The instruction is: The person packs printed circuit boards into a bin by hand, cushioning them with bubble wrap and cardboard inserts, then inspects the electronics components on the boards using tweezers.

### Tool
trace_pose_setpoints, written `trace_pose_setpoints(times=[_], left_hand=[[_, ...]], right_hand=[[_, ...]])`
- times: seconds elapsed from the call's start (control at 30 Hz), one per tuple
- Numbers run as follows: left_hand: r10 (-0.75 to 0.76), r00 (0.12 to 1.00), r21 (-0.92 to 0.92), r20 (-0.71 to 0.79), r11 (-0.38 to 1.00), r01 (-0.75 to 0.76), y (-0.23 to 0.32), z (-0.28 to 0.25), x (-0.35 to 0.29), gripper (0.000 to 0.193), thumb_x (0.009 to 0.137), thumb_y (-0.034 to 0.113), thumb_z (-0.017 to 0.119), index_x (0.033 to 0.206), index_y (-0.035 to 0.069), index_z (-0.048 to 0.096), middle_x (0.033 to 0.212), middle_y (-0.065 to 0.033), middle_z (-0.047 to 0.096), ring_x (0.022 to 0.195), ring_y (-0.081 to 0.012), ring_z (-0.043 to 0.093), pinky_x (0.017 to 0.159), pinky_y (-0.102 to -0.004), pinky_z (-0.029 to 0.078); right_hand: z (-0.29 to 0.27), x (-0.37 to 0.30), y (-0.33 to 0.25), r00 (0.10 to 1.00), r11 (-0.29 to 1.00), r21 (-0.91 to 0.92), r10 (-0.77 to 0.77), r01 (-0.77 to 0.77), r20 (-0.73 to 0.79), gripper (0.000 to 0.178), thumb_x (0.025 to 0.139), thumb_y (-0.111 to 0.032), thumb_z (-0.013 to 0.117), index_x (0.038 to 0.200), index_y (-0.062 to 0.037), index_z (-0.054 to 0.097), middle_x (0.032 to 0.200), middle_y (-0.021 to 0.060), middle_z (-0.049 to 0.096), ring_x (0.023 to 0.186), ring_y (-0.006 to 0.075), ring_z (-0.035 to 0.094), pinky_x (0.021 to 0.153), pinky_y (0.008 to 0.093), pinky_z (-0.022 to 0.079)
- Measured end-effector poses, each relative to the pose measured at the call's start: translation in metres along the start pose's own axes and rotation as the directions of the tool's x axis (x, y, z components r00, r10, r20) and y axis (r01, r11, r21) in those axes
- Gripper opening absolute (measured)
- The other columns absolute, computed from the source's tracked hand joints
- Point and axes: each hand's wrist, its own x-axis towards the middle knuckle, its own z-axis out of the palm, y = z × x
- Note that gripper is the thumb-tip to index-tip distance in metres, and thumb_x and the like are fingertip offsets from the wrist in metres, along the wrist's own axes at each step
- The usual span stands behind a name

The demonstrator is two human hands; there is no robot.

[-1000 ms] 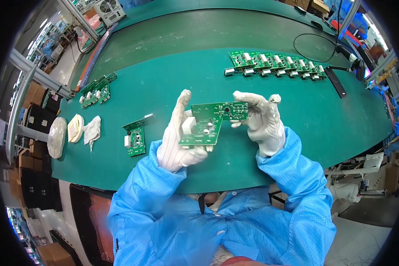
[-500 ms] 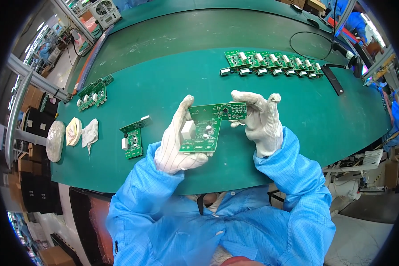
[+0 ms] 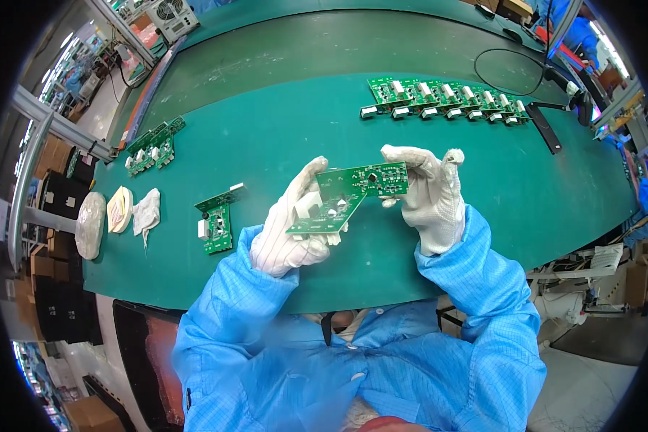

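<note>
- Left hand (image 3: 286, 234): gloved, half-curled around the left side and underside of the circuit-board assembly (image 3: 331, 216), thumb up along its edge. Firm hold, fingers mostly hidden.
- Right hand (image 3: 435, 198): gloved, thumb and fingers nearly closed on the right end of the narrow board (image 3: 385, 180), the upright part of that assembly.
- Assembly sits in the air between the 2 hands. Change vs 0.5 s ago: larger board tipped, its component face now foreshortened, near edge higher; right grip about the same. Likely means it's being turned for viewing, not put down.
- Left of left hand, on the green mat (image 3: 367, 277): 1 similar board assembly (image 3: 216, 230), loose.
- Farther left: white cloth (image 3: 147, 212), cream pad (image 3: 119, 210), clear-wrapped bundle (image 3: 91, 225).
- Beyond left hand, far left: small board cluster (image 3: 151, 155), exact count unclear.
- Beyond right hand: row of about 7 board assemblies (image 3: 450, 101); right of those, black stand (image 3: 545, 129) and probable handheld scanner (image 3: 579, 101).
- Room past both hands: white fan-fitted case (image 3: 171, 20) far left; blue-clad co-worker (image 3: 579, 36) far right, blurry.
</note>
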Motion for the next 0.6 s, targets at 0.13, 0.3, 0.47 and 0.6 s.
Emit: trace_pose_setpoints(times=[0.13,0.3,0.47,0.6], left_hand=[[-0.104,0.994,0.034,-0.037,0.994,0.105,0.012,0.006,0.0,0.097,0.071,0.019,0.078,0.145,-0.001,0.019,0.117,-0.0154,0.056,0.092,-0.021,0.064,0.079,-0.0305,0.053],[0.456,0.889,0.552,0.049,0.729,-0.405,-0.015,0.005,-0.004,0.115,0.061,0.04,0.086,0.145,-0.004,0.02,0.124,-0.0212,0.051,0.111,-0.0336,0.056,0.096,-0.0418,0.045],[0.197,0.973,0.222,-0.117,0.96,-0.168,-0.022,0.02,-0.008,0.108,0.062,0.036,0.087,0.142,-0.002,0.026,0.128,-0.0212,0.048,0.113,-0.0354,0.055,0.096,-0.0416,0.046],[0.648,0.757,0.662,0.079,0.535,-0.526,-0.018,0.015,0.001,0.104,0.062,0.033,0.088,0.141,-0.001,0.028,0.127,-0.02,0.049,0.113,-0.0345,0.055,0.094,-0.0406,0.048]], right_hand=[[-0.008,0.0,0.001,0.999,0.999,0.049,-0.016,0.014,0.046,0.062,0.098,-0.051,0.032,0.121,0.0025,0.053,0.114,0.0135,0.059,0.093,0.02,0.059,0.075,0.0305,0.049],[0.012,-0.002,-0.007,0.99,1.0,-0.012,0.025,-0.027,-0.139,0.077,0.094,-0.065,0.03,0.118,0.0037,0.055,0.103,0.0131,0.062,0.088,0.0191,0.058,0.072,0.0278,0.047],[0.006,-0.005,-0.004,0.995,1.0,-0.009,0.013,-0.014,-0.1,0.076,0.093,-0.065,0.034,0.119,0.0026,0.055,0.103,0.0127,0.063,0.094,0.0189,0.058,0.074,0.0301,0.046],[-0.003,-0.002,0.0,0.999,0.998,-0.055,-0.027,0.025,-0.037,0.075,0.092,-0.066,0.036,0.12,0.0011,0.055,0.104,0.0122,0.063,0.096,0.0189,0.059,0.074,0.031,0.046]])
